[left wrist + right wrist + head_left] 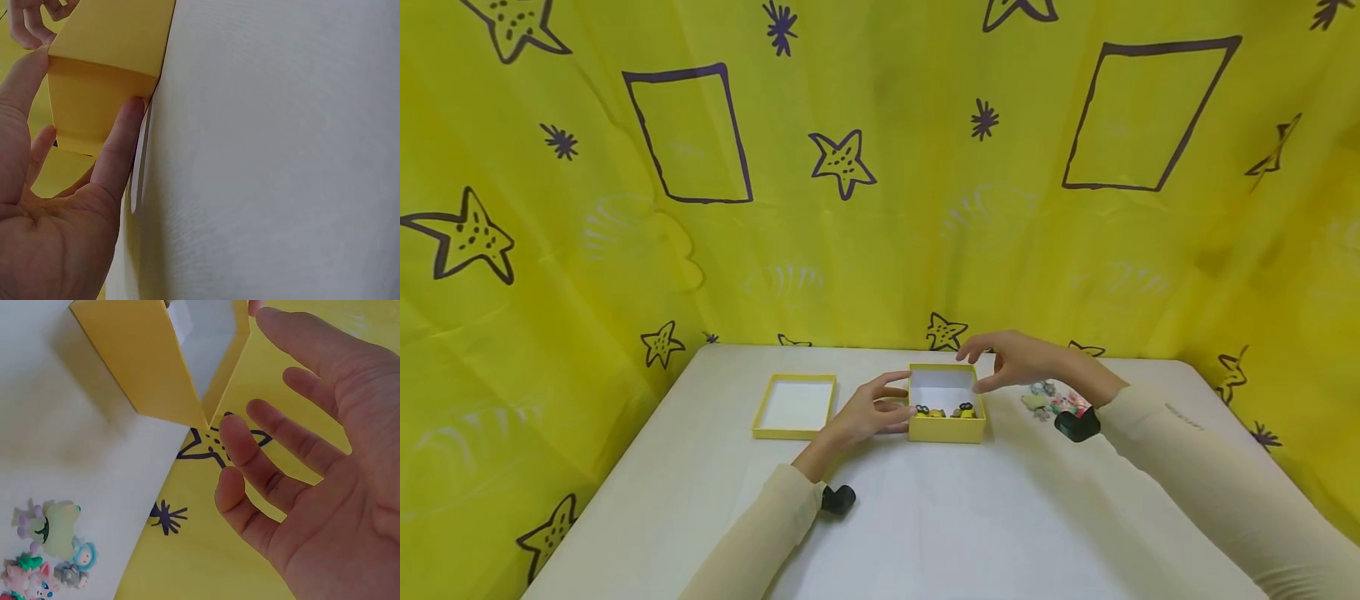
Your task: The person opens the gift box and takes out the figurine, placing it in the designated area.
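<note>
A yellow box [946,431] with a white inside stands uncovered on the table. Small figures with yellow bodies [966,412] lie in it along the front wall, partly hidden by that wall. My left hand [867,410] rests against the box's left side; in the left wrist view its extended fingers [119,150] touch the yellow wall [94,103] near the corners. Above the box's right rim hovers my right hand [1018,360], empty, fingers loosely bent. The right wrist view shows that hand [337,469] apart from the box [137,356], its palm visible.
The box's shallow lid [786,434], yellow with a white inside, lies to the left. Right of the box, partly behind the right forearm, is a cluster of small colourful figures [1039,403], including a pale green one [60,530]. A yellow patterned curtain [880,250] hangs behind the white table [925,517].
</note>
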Tool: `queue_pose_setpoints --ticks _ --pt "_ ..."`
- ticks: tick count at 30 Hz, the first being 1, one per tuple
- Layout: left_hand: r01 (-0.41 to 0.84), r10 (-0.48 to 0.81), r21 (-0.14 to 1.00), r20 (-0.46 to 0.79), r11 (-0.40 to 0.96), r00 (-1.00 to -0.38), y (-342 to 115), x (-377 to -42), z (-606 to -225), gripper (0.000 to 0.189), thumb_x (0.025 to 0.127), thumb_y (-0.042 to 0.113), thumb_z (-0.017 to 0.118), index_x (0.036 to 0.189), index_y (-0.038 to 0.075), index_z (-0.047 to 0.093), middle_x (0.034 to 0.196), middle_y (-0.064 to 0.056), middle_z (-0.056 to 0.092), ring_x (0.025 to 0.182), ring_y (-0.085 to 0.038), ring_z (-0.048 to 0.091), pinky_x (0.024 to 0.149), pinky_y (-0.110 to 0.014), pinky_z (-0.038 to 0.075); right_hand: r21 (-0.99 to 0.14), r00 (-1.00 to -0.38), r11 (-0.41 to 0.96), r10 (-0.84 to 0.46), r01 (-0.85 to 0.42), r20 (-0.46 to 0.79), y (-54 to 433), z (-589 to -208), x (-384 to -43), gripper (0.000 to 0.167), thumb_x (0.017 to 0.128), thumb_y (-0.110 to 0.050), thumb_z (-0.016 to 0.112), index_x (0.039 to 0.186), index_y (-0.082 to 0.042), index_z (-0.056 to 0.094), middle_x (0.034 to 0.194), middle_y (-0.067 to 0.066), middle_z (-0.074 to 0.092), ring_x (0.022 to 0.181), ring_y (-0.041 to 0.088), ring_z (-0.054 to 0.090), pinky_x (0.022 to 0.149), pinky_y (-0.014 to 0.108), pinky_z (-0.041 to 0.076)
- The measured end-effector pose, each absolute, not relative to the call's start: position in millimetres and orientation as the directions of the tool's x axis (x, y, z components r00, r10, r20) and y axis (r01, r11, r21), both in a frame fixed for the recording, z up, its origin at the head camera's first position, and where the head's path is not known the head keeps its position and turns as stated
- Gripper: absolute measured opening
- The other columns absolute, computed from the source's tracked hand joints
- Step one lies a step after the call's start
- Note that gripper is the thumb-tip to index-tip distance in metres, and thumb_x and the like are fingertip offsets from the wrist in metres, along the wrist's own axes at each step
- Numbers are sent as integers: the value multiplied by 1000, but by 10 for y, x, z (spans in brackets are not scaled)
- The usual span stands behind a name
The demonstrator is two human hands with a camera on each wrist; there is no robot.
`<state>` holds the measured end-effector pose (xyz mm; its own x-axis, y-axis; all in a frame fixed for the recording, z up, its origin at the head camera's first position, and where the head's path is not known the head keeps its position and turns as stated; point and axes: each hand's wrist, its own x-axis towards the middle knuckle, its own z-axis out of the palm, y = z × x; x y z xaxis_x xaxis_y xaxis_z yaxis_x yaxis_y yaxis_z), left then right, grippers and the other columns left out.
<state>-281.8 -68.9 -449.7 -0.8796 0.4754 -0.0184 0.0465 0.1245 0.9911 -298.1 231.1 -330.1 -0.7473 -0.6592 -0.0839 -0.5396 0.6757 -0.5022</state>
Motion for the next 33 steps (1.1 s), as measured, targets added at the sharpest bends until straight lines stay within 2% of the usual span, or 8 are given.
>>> queue_pose_setpoints --ticks 6,13,19,22,28,33 --pt "18 478 994 -37 110 -878 -681 -2831 -4512 69 93 18 79 154 25 47 145 -18 52 122 -29 63 90 -39 61 -494 -741 687 -661 -532 -121 2239 -3366 -3018 53 90 -26 81 136 -7 61 129 19 65 87 24 63 77 34 57" --pt "32 481 993 -26 111 -876 -685 -2854 -4527 71 94 16 78 156 20 44 144 -19 53 121 -29 63 90 -38 61 -480 -728 700 -665 -528 -170 2149 -3407 -3036 49 89 -25 82 132 -13 63 124 16 67 95 26 63 83 38 58" --pt "16 481 993 -41 114 -876 -681 -2862 -4523 72 94 16 78 157 19 43 145 -19 53 120 -29 64 90 -38 61 -466 -724 727 -650 -504 -231 2090 -3464 -3084 52 88 -25 84 133 -10 63 124 17 67 113 37 60 94 49 55" --pt "3 477 993 -54 117 -877 -671 -2858 -4518 72 94 17 78 156 21 44 145 -18 52 120 -28 64 89 -38 61 -455 -727 743 -637 -490 -258 2073 -3489 -3102 53 87 -26 84 134 -10 63 124 15 67 117 38 58 99 54 51" --pt "-3 461 992 -62 128 -885 -668 -2848 -4501 69 93 19 79 154 27 47 144 -16 53 120 -27 64 89 -38 61 -439 -726 765 -619 -471 -300 2038 -3520 -3119 54 86 -26 85 134 -13 63 123 12 67 115 35 59 100 55 51" --pt "1 469 993 -54 116 -882 -677 -2847 -4499 70 94 16 78 155 24 45 144 -17 53 119 -27 64 89 -38 61 -422 -723 782 -605 -459 -335 2001 -3556 -3135 52 86 -25 86 132 -15 64 122 11 67 107 28 61 95 49 55"
